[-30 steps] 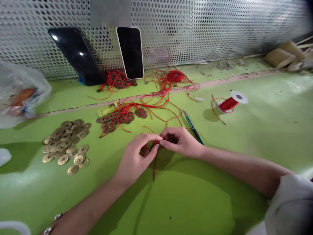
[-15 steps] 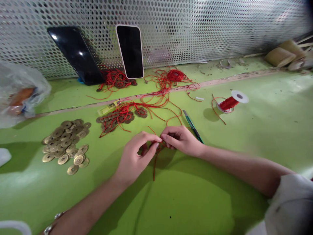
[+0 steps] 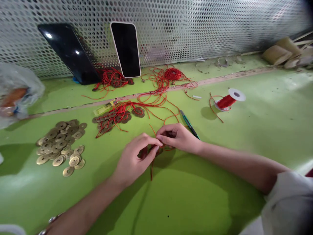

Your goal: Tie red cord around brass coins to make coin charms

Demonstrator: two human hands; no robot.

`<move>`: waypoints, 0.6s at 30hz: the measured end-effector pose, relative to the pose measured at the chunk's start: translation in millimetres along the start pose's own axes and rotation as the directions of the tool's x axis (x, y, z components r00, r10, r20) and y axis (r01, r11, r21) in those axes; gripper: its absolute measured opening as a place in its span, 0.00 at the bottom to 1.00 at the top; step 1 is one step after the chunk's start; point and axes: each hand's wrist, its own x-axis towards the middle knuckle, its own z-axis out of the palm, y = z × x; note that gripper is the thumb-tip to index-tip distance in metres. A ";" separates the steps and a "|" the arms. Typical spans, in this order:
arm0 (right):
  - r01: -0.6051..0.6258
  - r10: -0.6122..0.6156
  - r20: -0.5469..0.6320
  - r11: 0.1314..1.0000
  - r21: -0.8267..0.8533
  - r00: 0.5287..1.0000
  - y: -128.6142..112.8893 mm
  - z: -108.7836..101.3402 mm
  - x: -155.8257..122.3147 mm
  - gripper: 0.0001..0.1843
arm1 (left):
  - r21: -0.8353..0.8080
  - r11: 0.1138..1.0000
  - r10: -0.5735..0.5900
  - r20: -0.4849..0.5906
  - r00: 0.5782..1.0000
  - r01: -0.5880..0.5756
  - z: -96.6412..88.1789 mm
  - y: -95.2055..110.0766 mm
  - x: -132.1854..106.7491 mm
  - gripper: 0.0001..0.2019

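Observation:
My left hand [image 3: 137, 157] pinches a red cord [image 3: 152, 170] between thumb and forefinger, and one strand of it hangs down to the green table. Right against those fingertips, my right hand [image 3: 178, 138] is also closed on the cord, its thumb and finger together. Dark coins partly show beneath the fingers; how the cord runs through them is hidden. Loose brass coins [image 3: 60, 143] with holes lie heaped at the left. Behind my hands is a bunch of coins tied with red cord [image 3: 114, 118]. A green utility knife [image 3: 189, 124] lies just beyond my right hand.
A spool of red cord [image 3: 227, 101] stands at the right. Tangled red cord [image 3: 172, 74] lies at the back. Two phones, one black [image 3: 69, 54] and one white-edged [image 3: 126, 49], lean on the perforated metal panel [image 3: 195, 29]. A yellow lighter [image 3: 104, 108] and a plastic bag [image 3: 31, 85] are leftward.
My hands stay together at the cord; the right fingers have moved slightly left, over the left fingertips. The whole view has shifted a little, so the table things appear farther left.

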 end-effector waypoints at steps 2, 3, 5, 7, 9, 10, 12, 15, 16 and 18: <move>-0.006 0.006 -0.012 1.000 0.012 1.000 -0.2 0.1 0.2 0.13 | 0.006 1.000 -0.022 0.005 1.000 0.022 0.1 0.1 -0.3 0.05; -0.007 0.007 -0.019 1.000 0.010 1.000 -0.3 0.1 0.1 0.13 | 0.007 0.999 -0.038 0.006 0.999 0.038 0.1 0.0 -0.5 0.05; -0.007 0.007 -0.033 1.000 -0.003 0.999 -0.3 0.3 -0.2 0.13 | 0.001 0.998 -0.070 0.001 0.998 0.070 0.1 -0.4 -0.6 0.04; -0.008 0.007 -0.042 1.000 -0.019 0.999 -0.3 0.6 -0.4 0.14 | -0.012 0.995 -0.097 -0.007 0.995 0.097 -0.2 -0.8 -0.5 0.04; -0.011 0.010 -0.048 1.000 -0.028 0.999 -0.2 0.9 -0.4 0.15 | -0.018 0.993 -0.113 -0.011 0.994 0.113 -0.8 -0.8 -0.2 0.04; -0.014 0.012 -0.050 0.999 -0.029 0.999 -0.3 1.1 -0.4 0.16 | -0.017 0.993 -0.118 -0.013 0.993 0.117 -1.1 -0.7 0.0 0.04; -0.015 0.013 -0.055 1.000 -0.027 0.998 -0.9 1.4 -0.4 0.16 | -0.016 0.992 -0.124 -0.012 0.992 0.124 -1.5 -0.3 0.3 0.04; -0.019 0.017 -0.061 1.000 -0.025 0.998 -2.3 1.7 -0.5 0.16 | -0.025 0.992 -0.125 -0.010 0.992 0.125 -1.5 0.7 0.6 0.04; -0.023 0.021 -0.062 1.000 -0.021 0.998 -2.9 1.8 -0.5 0.16 | -0.031 0.992 -0.126 -0.011 0.992 0.125 -1.3 1.0 0.5 0.05; -0.036 0.036 -0.061 0.999 -0.005 0.998 -3.8 1.8 -0.6 0.17 | -0.046 0.990 -0.136 -0.017 0.991 0.135 -0.5 1.2 0.1 0.04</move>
